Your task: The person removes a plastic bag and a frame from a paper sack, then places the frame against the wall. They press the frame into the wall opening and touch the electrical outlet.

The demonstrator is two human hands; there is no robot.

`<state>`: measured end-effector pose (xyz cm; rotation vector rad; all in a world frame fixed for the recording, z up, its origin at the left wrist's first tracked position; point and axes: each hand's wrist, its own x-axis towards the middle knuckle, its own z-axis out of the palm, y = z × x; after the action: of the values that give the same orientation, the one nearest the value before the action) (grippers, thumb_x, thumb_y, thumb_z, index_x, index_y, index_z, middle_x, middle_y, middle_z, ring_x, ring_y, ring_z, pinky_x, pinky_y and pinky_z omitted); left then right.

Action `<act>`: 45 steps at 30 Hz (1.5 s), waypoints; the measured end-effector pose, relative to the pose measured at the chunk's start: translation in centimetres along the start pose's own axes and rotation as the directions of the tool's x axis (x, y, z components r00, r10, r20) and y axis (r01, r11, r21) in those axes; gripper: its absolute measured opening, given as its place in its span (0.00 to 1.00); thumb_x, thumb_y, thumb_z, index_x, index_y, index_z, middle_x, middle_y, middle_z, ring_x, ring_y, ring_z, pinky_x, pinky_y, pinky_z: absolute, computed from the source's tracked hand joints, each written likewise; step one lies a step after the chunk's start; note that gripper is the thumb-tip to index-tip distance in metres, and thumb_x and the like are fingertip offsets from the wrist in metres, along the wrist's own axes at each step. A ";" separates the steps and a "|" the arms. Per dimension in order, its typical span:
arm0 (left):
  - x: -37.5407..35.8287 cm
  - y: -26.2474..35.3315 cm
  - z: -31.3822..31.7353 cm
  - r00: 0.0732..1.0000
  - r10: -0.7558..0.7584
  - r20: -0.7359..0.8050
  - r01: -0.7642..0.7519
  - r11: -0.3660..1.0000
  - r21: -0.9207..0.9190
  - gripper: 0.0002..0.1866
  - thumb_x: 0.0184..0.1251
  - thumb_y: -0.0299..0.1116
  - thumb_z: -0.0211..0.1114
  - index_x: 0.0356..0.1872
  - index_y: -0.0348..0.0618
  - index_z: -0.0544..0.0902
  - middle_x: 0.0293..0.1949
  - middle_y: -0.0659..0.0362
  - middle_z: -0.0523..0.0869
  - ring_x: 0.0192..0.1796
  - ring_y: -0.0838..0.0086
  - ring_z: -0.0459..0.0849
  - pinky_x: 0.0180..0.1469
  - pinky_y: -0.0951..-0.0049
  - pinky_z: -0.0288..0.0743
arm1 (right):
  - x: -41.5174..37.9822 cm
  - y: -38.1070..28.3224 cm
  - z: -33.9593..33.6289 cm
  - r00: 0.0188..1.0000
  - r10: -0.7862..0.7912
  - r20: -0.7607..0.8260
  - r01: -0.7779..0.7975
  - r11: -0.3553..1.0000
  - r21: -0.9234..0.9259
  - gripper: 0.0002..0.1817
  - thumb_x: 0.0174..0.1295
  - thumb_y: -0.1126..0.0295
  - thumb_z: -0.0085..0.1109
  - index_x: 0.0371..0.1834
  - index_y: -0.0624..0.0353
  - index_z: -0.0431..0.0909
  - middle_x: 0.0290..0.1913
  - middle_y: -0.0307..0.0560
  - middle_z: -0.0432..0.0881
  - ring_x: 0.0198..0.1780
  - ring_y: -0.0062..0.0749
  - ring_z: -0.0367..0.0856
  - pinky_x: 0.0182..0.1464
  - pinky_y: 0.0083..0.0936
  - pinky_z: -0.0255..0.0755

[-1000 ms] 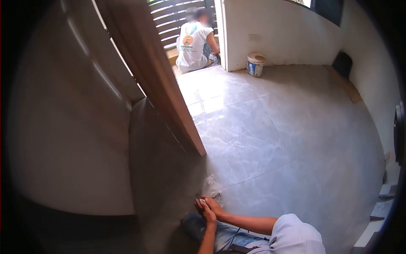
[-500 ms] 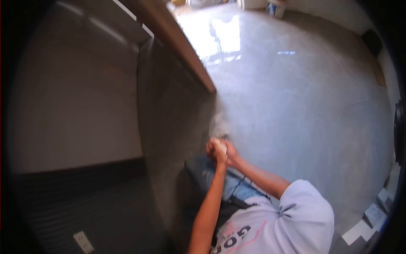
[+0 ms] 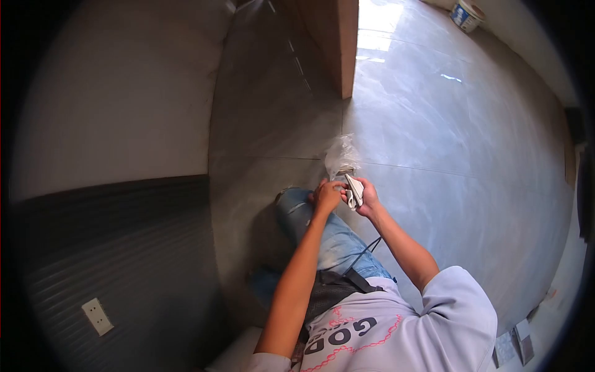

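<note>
My right hand [image 3: 369, 197] is closed around a folded pale strip [image 3: 356, 191], flat and thin, with one end curled over; its kind is not clear. Close beside it, my left hand [image 3: 326, 197] has its fingers curled in toward the strip. Whether those fingers pinch anything is too small to make out. Just beyond both hands, a crumpled clear plastic bag [image 3: 342, 154] lies on the floor, with some thin brownish pieces at its near end.
A brown wooden door edge [image 3: 348, 56] stands ahead over the grey tiled floor [image 3: 446, 155]. Dark ribbed panelling [image 3: 124, 260] with a white socket plate [image 3: 97, 317] covers the left wall. A bucket [image 3: 466, 15] sits at the far right; tile pieces [image 3: 513, 347] lie lower right.
My hands were clasped together; now they are slightly apart and the pale strip shows in the right one. The view has shifted, bringing the plastic bag and my knee into clearer sight.
</note>
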<state>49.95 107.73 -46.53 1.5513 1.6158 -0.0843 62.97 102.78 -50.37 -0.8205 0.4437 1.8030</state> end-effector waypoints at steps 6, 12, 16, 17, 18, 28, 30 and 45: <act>0.5 -1.2 0.3 0.895 0.258 -0.363 -0.326 0.935 -0.140 0.09 0.57 0.30 0.60 0.37 0.44 0.84 0.37 0.50 0.85 0.41 0.55 0.83 0.45 0.63 0.75 | 5.5 -2.3 1.2 0.987 -0.163 -0.007 0.163 0.985 -0.063 0.20 0.67 0.60 0.36 0.48 0.63 0.72 0.40 0.54 0.79 0.40 0.46 0.80 0.46 0.42 0.78; -0.8 -0.7 -1.6 0.821 0.309 -0.480 -0.443 0.875 -0.194 0.07 0.57 0.30 0.58 0.32 0.42 0.83 0.31 0.49 0.83 0.36 0.51 0.81 0.39 0.58 0.74 | 0.1 -3.9 5.5 0.955 -0.290 -0.063 0.131 0.603 -0.787 0.23 0.65 0.64 0.45 0.61 0.64 0.65 0.55 0.54 0.75 0.49 0.40 0.79 0.51 0.34 0.74; -0.3 -0.3 -2.6 0.798 0.367 -0.477 -0.546 0.775 -0.317 0.08 0.51 0.28 0.56 0.27 0.41 0.85 0.29 0.47 0.83 0.33 0.53 0.81 0.38 0.57 0.75 | -4.5 -4.8 8.4 0.682 -0.408 0.607 0.308 -0.593 -0.744 0.50 0.34 0.59 0.76 0.63 0.65 0.61 0.60 0.57 0.67 0.61 0.44 0.67 0.62 0.38 0.63; 0.2 -0.1 -2.5 0.796 0.400 -0.454 -0.556 0.778 -0.291 0.09 0.49 0.27 0.56 0.27 0.41 0.85 0.27 0.47 0.83 0.32 0.52 0.82 0.39 0.57 0.75 | -4.4 -4.9 9.2 0.712 -0.306 0.632 0.282 -0.700 -0.656 0.58 0.29 0.56 0.78 0.66 0.66 0.56 0.67 0.61 0.58 0.68 0.53 0.55 0.69 0.41 0.50; 0.2 0.8 -2.0 0.707 0.372 -0.602 -0.620 0.736 -0.273 0.08 0.47 0.27 0.57 0.25 0.41 0.85 0.25 0.48 0.83 0.31 0.53 0.82 0.39 0.57 0.75 | -2.8 -5.0 8.5 0.712 -0.217 0.668 0.348 -0.717 -0.604 0.62 0.26 0.52 0.80 0.67 0.66 0.54 0.68 0.61 0.56 0.69 0.55 0.52 0.70 0.42 0.48; -13.3 2.3 -13.5 0.494 0.119 -0.861 -0.731 0.593 -0.338 0.07 0.42 0.26 0.61 0.24 0.43 0.85 0.27 0.56 0.85 0.33 0.62 0.85 0.38 0.65 0.77 | 3.8 -2.2 16.1 0.569 0.175 0.804 0.709 -0.600 -0.371 0.46 0.50 0.51 0.66 0.67 0.67 0.57 0.66 0.57 0.60 0.67 0.46 0.58 0.67 0.38 0.54; -18.6 -1.5 -15.6 0.435 0.052 -0.899 -0.755 0.566 -0.332 0.14 0.50 0.24 0.61 0.40 0.39 0.80 0.32 0.54 0.84 0.36 0.63 0.84 0.42 0.66 0.76 | 3.4 0.2 19.1 0.587 0.223 0.778 0.750 -0.511 -0.420 0.44 0.52 0.51 0.65 0.66 0.67 0.57 0.66 0.56 0.61 0.67 0.45 0.59 0.67 0.37 0.55; -43.7 -28.6 5.7 -0.327 -0.945 0.000 -0.435 0.150 -0.888 0.50 0.46 0.39 0.71 0.66 0.24 0.52 0.62 0.35 0.62 0.64 0.46 0.60 0.66 0.54 0.56 | -6.9 20.1 26.6 0.620 0.680 0.392 0.635 -0.140 -0.760 0.36 0.62 0.52 0.54 0.66 0.67 0.59 0.64 0.53 0.65 0.64 0.41 0.64 0.65 0.34 0.58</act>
<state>22.14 64.02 -37.81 -0.8914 2.4887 1.7921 37.28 107.74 -28.66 -0.7061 -2.1153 2.0296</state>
